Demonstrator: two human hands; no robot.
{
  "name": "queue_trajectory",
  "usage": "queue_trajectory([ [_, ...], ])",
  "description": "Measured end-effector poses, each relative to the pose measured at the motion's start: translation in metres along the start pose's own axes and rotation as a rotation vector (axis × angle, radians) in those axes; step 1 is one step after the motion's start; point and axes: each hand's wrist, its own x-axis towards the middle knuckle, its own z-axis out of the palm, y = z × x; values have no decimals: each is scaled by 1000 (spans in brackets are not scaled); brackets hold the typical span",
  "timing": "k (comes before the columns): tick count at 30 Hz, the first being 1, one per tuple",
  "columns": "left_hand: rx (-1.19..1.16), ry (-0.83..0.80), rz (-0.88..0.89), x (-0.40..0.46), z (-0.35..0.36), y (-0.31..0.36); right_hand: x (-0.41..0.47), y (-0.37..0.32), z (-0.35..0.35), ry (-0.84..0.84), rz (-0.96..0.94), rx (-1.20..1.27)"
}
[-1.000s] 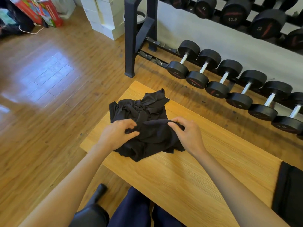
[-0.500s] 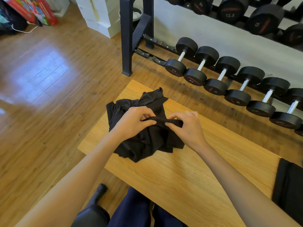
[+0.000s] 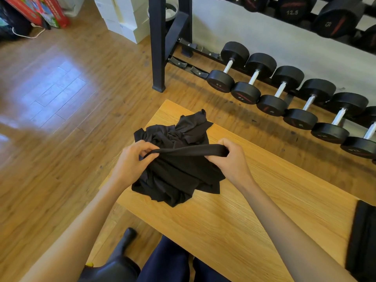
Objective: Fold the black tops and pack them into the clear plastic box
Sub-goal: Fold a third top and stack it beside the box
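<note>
A crumpled pile of black tops (image 3: 179,171) lies on the left end of the wooden table (image 3: 254,216). My left hand (image 3: 132,161) and my right hand (image 3: 232,159) each pinch one end of a black hem or edge of the top garment, which stretches taut between them just above the pile. Another black garment (image 3: 364,241) lies flat at the table's right edge, partly cut off by the frame. No clear plastic box is in view.
A dumbbell rack (image 3: 162,47) with a row of black dumbbells (image 3: 284,90) stands behind the table. White boxes (image 3: 124,19) and red cartons (image 3: 38,11) sit on the wooden floor at the back left. My legs and a black chair part show below the table.
Both hands gripped the top garment's edge, lifted it off the pile and drew apart, so the edge now stretches wider between them.
</note>
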Motion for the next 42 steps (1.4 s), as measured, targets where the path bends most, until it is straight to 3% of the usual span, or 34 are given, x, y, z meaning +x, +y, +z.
queue_trajectory([
  [6,104,-69,-108,3,-1,-12,2,-9,12,-42,-24,138],
  [16,-261,-252,133,33,5,68,13,-18,24,-87,-108,78],
  [20,-247,-351,175,43,12,79,14,-18,24,-51,-137,54],
  [26,-268,-286,145,43,17,77,8,-17,25,22,-107,28],
  [30,-270,-246,210,37,14,71,6,-16,15,-59,17,84],
  [35,-172,56,350,23,21,62,6,-17,7,-181,194,210],
  [38,-44,195,446,14,28,51,2,-22,8,-196,137,243],
  [42,47,255,529,6,33,43,0,-26,13,-186,75,271],
])
